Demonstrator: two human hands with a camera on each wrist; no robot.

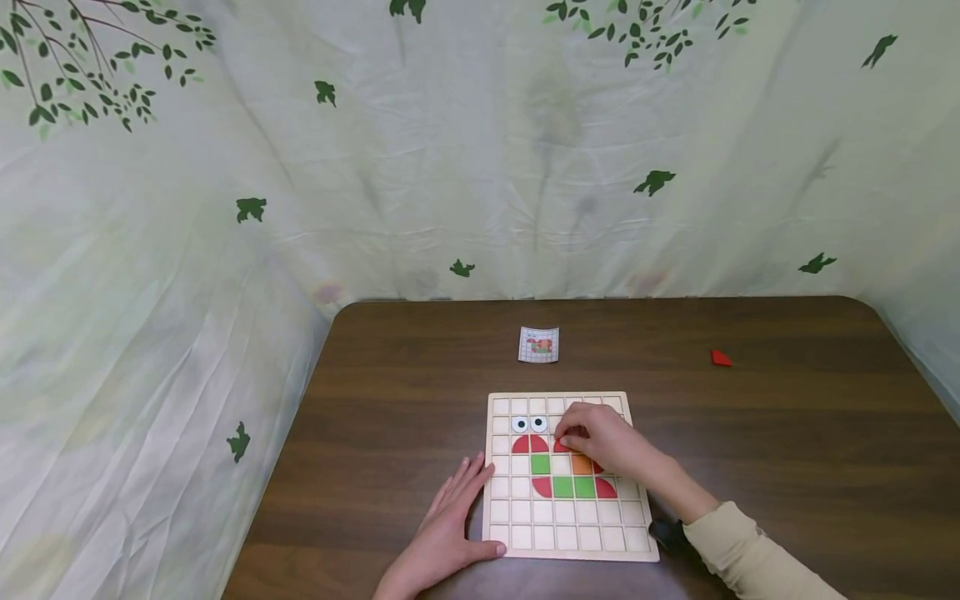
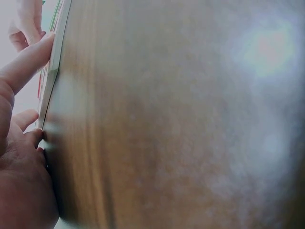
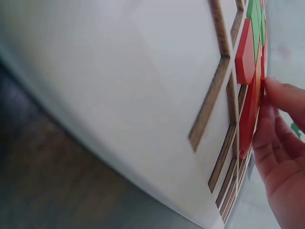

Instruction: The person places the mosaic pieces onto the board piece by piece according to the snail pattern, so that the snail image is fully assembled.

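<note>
A pale wooden grid board (image 1: 521, 512) lies on the table. My left hand (image 1: 450, 517) rests along its left side, fingers straight, thumb at the near left corner. Over the board's middle, my right hand (image 1: 603, 437) pinches a red rounded tile (image 1: 559, 447) at a cell. Set in the grid are two eye tiles (image 1: 520, 424), red quarter-round tiles (image 1: 521, 445), several green square tiles (image 1: 540, 464) and an orange tile (image 1: 581, 465). Part of the orange tile and a red tile beside it are hidden by the right hand. The right wrist view shows red tiles (image 3: 245, 55) near the fingers.
Beyond the board lies a small printed card (image 1: 538, 345) with a coloured grid picture. A loose red tile (image 1: 721, 358) sits at the far right of the brown wooden table (image 1: 420, 358). A leaf-patterned cloth (image 1: 480, 167) hangs behind the table.
</note>
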